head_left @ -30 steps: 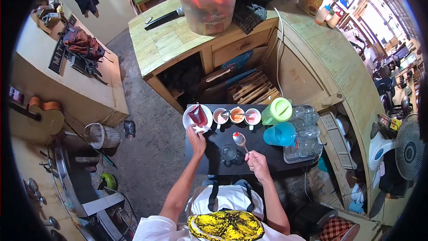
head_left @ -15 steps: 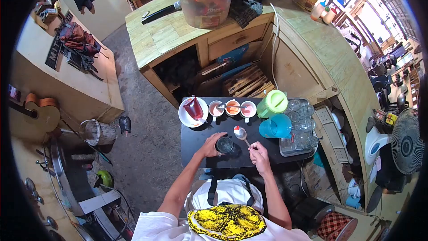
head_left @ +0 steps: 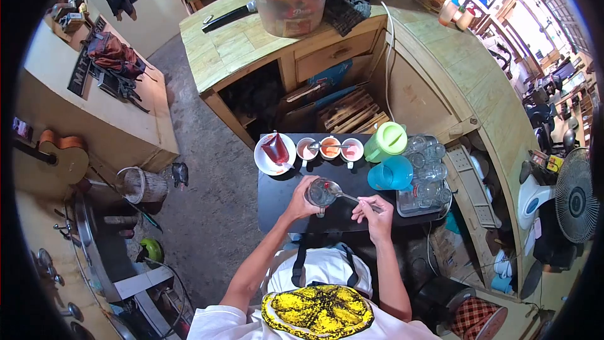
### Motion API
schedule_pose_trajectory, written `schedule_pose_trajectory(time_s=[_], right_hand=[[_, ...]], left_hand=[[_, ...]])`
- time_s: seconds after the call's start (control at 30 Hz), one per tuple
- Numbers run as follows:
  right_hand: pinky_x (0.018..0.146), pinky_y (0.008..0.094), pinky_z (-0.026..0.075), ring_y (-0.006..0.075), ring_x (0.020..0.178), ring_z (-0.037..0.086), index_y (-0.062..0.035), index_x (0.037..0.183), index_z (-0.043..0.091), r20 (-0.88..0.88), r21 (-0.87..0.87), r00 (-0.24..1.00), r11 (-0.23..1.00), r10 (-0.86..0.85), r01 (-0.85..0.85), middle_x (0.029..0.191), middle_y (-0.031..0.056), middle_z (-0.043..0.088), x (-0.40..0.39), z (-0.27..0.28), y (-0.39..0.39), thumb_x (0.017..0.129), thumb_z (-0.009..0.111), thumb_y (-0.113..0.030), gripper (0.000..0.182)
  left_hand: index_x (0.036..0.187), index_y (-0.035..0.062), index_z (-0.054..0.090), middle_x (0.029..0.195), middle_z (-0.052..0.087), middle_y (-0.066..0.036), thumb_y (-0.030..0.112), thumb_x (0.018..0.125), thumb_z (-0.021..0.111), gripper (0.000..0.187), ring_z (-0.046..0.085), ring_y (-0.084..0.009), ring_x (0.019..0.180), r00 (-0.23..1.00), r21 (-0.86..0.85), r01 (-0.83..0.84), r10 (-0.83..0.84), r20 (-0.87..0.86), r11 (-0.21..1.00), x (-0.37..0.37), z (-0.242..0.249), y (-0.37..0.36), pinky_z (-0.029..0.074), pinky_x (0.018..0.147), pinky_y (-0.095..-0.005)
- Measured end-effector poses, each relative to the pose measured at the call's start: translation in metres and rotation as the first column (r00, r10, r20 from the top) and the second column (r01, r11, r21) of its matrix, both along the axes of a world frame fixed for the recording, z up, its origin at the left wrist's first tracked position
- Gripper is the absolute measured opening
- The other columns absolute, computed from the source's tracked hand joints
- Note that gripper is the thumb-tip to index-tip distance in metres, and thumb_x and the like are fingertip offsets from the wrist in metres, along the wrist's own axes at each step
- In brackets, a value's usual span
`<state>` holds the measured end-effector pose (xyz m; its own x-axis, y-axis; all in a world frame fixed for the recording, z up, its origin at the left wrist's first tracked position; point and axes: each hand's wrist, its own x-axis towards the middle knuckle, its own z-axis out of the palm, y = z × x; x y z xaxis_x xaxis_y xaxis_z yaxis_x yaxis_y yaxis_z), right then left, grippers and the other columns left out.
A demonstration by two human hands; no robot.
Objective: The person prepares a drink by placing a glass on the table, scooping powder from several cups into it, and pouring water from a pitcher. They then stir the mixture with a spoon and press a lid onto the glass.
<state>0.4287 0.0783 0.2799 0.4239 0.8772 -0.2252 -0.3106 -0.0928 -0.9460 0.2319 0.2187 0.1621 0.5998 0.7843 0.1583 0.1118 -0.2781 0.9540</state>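
Note:
My left hand [head_left: 302,201] is wrapped round a clear glass mug [head_left: 321,194] over the near part of the black table [head_left: 277,209]. My right hand [head_left: 374,209] grips the handle of a metal spoon [head_left: 346,196], whose bowl is at the mouth of the mug. Something small and red shows inside the mug. Beyond my hands stand three white cups, the left cup [head_left: 306,149], the middle cup [head_left: 329,147] and the right cup [head_left: 352,150], with pink and orange contents. Another spoon [head_left: 332,146] lies across their tops.
A white bowl [head_left: 258,162] holds a bag of red liquid [head_left: 275,150] at the table's far left. To the right stand a green lidded pitcher [head_left: 385,142], a blue pitcher [head_left: 390,174] and several glass mugs [head_left: 428,170] on a tray [head_left: 412,212]. A wooden counter [head_left: 434,69] borders the far side.
The spoon has moved left from above the table to the mug's mouth. My left hand has closed round the mug and tilted it. Red stuff from the spoon now shows in the mug.

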Motion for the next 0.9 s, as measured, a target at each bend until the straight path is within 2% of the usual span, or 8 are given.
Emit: schedule_pose_trajectory(time_s=[0.03,0.27,0.37,0.53,0.63,0.73,0.77,0.9], right_hand=[[0.058,0.0262,0.054,0.0191,0.067,0.07,0.0053,0.103,0.068,0.011,0.0,1.0,1.0,0.006,-0.006,0.082,0.0152,0.071,0.001,0.004,0.002,0.097,0.063,-0.004,0.012],[0.062,0.0281,0.056,0.0199,0.071,0.071,0.0057,0.101,0.07,0.088,0.087,0.994,0.994,0.061,-0.069,0.084,0.0163,0.072,-0.005,0.016,0.018,0.097,0.064,-0.007,0.015],[0.062,0.0266,0.054,0.0178,0.07,0.07,0.0055,0.102,0.07,0.064,0.101,0.993,0.989,0.099,-0.106,0.084,0.0149,0.072,-0.01,0.016,0.022,0.097,0.064,-0.008,0.016],[0.06,0.0231,0.048,0.01,0.068,0.063,0.0043,0.101,0.072,0.173,0.059,0.953,0.963,0.249,-0.263,0.082,0.0085,0.07,-0.016,0.025,0.038,0.097,0.062,-0.007,0.015],[0.06,0.0239,0.047,0.0075,0.065,0.058,0.0023,0.094,0.073,0.32,0.006,0.877,0.924,0.36,-0.381,0.079,0.0044,0.068,-0.012,0.04,0.049,0.093,0.063,-0.004,0.012],[0.06,0.0245,0.047,0.0073,0.065,0.058,0.0013,0.093,0.072,0.36,-0.069,0.78,0.848,0.512,-0.525,0.077,0.004,0.067,0.0,0.053,0.061,0.092,0.063,-0.004,0.01],[0.062,0.0256,0.048,0.008,0.066,0.058,0.0015,0.092,0.07,0.366,-0.057,0.747,0.814,0.555,-0.578,0.077,0.0043,0.067,0.003,0.061,0.064,0.092,0.064,-0.005,0.009],[0.07,0.0275,0.05,0.0121,0.074,0.062,0.0015,0.091,0.069,0.466,-0.146,0.55,0.673,0.693,-0.725,0.081,0.0044,0.067,0.017,0.083,0.077,0.091,0.064,-0.004,0.007]], left_hand=[[0.124,-0.0011,0.059,0.12,0.059,-0.014,0.025,0.053,0.093,0.084,0.059,-0.0297,0.114,1.0,0.011,-0.003,0.002,0.016,1.0,-0.001,0.003,0.002,0.047,0.1,-0.038],[0.125,-0.0013,0.058,0.122,0.057,-0.013,0.027,0.05,0.094,0.087,0.058,-0.0278,0.115,0.999,0.031,0.027,-0.027,0.023,0.999,-0.009,0.032,0.004,0.047,0.102,-0.0381],[0.126,-0.0015,0.058,0.122,0.058,-0.013,0.027,0.051,0.094,0.088,0.058,-0.0277,0.116,0.999,0.019,0.03,-0.03,0.022,0.999,-0.012,0.041,0.006,0.047,0.102,-0.0382],[0.127,-0.0011,0.06,0.119,0.061,-0.011,0.023,0.051,0.094,0.087,0.059,-0.0242,0.113,0.994,0.048,0.076,-0.079,0.072,0.996,-0.012,0.053,0.012,0.047,0.1,-0.0354],[0.126,-0.0011,0.062,0.117,0.063,-0.008,0.02,0.052,0.094,0.083,0.059,-0.019,0.109,0.975,-0.127,0.216,-0.207,0.079,0.968,-0.018,0.069,0.018,0.047,0.099,-0.0327],[0.124,-0.0016,0.064,0.117,0.063,-0.006,0.017,0.053,0.094,0.08,0.059,-0.0157,0.106,0.942,-0.238,0.334,-0.319,0.1,0.912,-0.022,0.083,0.027,0.047,0.098,-0.0314],[0.123,0.001,0.062,0.113,0.064,-0.003,0.016,0.053,0.095,0.079,0.06,-0.0147,0.104,0.938,-0.29,0.347,-0.33,0.106,0.892,-0.024,0.093,0.028,0.046,0.098,-0.0317],[0.125,0.0028,0.057,0.114,0.064,-0.003,0.016,0.056,0.093,0.079,0.06,-0.0149,0.105,0.909,-0.363,0.416,-0.389,0.148,0.834,-0.028,0.096,0.028,0.047,0.098,-0.0324]])
